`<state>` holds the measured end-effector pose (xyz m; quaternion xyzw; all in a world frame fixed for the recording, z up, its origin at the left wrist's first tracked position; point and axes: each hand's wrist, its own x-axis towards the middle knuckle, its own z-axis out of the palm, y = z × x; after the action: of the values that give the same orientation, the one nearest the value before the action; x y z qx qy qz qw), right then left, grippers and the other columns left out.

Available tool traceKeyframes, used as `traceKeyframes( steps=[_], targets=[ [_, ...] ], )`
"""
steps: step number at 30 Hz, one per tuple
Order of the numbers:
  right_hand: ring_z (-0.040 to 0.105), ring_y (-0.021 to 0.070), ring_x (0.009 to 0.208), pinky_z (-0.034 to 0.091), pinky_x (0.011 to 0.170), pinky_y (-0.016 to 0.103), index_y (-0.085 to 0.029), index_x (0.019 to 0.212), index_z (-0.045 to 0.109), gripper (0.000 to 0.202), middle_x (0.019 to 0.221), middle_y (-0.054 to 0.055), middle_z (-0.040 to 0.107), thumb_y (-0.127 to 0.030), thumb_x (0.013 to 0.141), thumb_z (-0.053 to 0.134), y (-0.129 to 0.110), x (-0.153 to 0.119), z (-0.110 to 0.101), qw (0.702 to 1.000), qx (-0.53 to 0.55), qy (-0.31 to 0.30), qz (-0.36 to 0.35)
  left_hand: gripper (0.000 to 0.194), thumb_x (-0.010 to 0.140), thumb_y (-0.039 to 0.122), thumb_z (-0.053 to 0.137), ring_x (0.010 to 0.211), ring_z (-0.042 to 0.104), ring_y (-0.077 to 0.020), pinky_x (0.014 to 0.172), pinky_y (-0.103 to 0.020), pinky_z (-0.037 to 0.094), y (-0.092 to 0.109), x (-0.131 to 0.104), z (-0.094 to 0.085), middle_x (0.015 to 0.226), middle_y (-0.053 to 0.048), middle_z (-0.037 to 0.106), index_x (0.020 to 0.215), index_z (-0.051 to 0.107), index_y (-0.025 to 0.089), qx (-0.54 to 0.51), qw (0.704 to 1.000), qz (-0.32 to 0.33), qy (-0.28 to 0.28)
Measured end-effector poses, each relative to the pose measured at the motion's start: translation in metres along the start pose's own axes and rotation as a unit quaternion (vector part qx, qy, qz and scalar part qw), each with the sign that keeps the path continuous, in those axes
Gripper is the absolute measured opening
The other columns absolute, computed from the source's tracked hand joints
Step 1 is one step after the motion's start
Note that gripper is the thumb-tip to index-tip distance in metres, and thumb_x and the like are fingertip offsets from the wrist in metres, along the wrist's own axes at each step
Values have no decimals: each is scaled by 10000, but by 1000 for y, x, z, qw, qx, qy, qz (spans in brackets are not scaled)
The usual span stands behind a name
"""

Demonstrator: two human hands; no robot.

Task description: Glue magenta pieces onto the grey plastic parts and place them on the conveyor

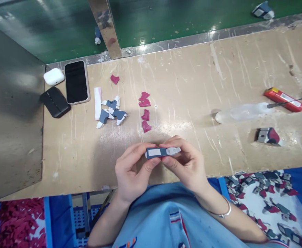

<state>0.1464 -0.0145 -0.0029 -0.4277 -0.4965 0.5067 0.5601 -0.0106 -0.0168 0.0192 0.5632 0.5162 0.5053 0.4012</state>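
Between my two hands, just above the front of the table, is a small blue-grey and white plastic part [159,152]. My left hand [134,168] pinches its left end between thumb and fingers. The thumb and fingers of my right hand [185,162] close on its right side, where a light grey tip sticks out. Beyond my hands several dark red pieces [146,114] lie in a short column, with one more red piece [115,79] farther back. Left of them sits a group of blue-grey and white parts [111,112] beside a white strip [97,103].
A phone [76,82], white earbud case [54,76] and black box [55,102] lie back left. Right are a translucent bottle [244,113], a red packet [285,100] and a grey-red part [268,135]. Blue bins [59,220] flank me below. A green belt [179,20] runs behind.
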Motion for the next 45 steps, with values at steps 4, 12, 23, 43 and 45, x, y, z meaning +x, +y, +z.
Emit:
traceKeyframes(
  steps=[4,12,23,43,45],
  targets=[
    [759,184,892,638,736,297,-310,1092,798,138,1001,32,806,-326,957,821,-2,5,-4,999,4,-24,-22,110,891,245,860,852,817,-222,803,-304,682,-1,3,2,961,-43,863,1000,871,233,-12,1000,14,0],
    [583,115,515,479,455,228,-225,876,756,355,661,-29,646,-564,865,860,-3,11,-6,988,80,59,116,612,813,454,945,1096,798,-262,911,-349,676,-7,6,-5,1252,-92,801,1364,728,298,-61,989,-57,-120],
    [619,122,548,515,447,219,-245,849,654,434,700,-30,665,-659,931,757,-1,5,-4,993,78,10,84,329,907,169,841,875,790,-199,956,-369,676,-18,13,0,993,-42,823,1204,725,251,118,952,269,-92],
    [778,169,832,656,730,273,-251,1032,732,230,904,28,793,-475,988,763,-1,6,-21,986,-60,-51,-149,152,952,198,799,898,765,-172,942,-298,666,-7,10,1,936,-38,770,1052,685,182,19,970,222,-95],
    [783,171,871,661,755,271,-243,1047,712,248,929,39,791,-487,1007,734,-1,7,-21,983,-65,-48,-165,146,947,158,780,898,766,-176,939,-315,676,-8,10,2,945,-37,772,1055,686,187,16,970,222,-98]
  ],
)
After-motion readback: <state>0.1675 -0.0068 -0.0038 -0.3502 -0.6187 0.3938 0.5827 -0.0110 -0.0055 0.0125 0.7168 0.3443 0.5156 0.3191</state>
